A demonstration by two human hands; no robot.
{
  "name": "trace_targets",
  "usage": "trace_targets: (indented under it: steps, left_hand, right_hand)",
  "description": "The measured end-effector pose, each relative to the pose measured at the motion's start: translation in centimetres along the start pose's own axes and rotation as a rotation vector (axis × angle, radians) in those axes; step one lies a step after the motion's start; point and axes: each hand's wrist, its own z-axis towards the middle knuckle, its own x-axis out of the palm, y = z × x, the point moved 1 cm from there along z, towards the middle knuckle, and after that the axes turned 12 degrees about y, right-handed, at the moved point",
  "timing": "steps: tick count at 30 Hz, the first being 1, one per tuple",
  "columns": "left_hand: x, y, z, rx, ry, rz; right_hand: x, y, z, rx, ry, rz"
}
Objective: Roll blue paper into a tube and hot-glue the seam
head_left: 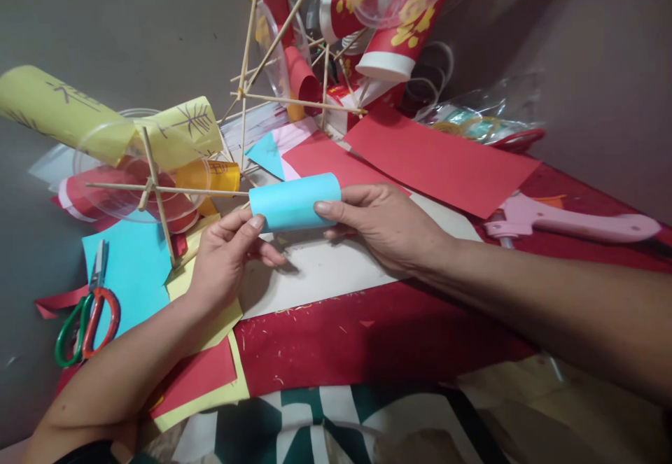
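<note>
A light blue paper roll point(295, 201) lies nearly level between my two hands, above a white sheet point(325, 282). My left hand point(231, 243) pinches its lower left end with thumb and fingers. At its right end, my right hand point(381, 222) is closed with the thumb laid on the front. Behind the roll's left end runs a thin wooden stick, part of a crossed-stick frame point(150, 185); whether it touches the roll I cannot tell.
Scissors point(97, 310) with green and red handles lie on blue paper at the left. Red sheets point(441, 159) and a pink hot glue gun point(577, 222) are to the right. Behind stand a wooden stick frame point(244, 93), printed paper cups point(404, 26) and yellow paper rolls point(181, 131).
</note>
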Motion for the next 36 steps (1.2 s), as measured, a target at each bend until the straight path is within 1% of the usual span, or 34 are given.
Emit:
trace_targets:
  steps: [6,12,16,19,23,26,31,36]
  left_hand:
    - [0.19,-0.04,-0.12,0.010,-0.015,0.026]
    - [-0.02,0.26,-0.04,-0.040,-0.044,0.100]
    - [-0.12,0.40,0.00,-0.020,-0.019,0.151]
    - [-0.11,0.25,-0.17,0.012,-0.024,0.256]
    - [-0.21,-0.02,-0.42,0.063,-0.079,0.412]
    - [-0.36,0.04,-0.33,0.046,-0.087,0.354]
    - [-0.56,0.29,0.03,-0.031,-0.023,0.168]
    - [-0.66,0.13,0.30,-0.025,-0.071,0.132]
  right_hand:
    - [0.19,0.29,-0.18,-0.031,-0.023,-0.008]
    - [0.12,-0.01,-0.40,-0.013,-0.011,-0.114]
    - [0.18,0.02,-0.46,-0.008,-0.006,-0.111]
    - [0.21,0.12,-0.46,0.004,0.005,-0.083]
    - [0.21,0.21,-0.55,0.015,0.006,-0.077]
    - [0.23,0.25,-0.64,0.017,0.009,-0.083]
    - [0.25,0.23,-0.62,0.000,-0.003,-0.088]
    - [0.15,0.16,-0.44,0.013,-0.009,-0.077]
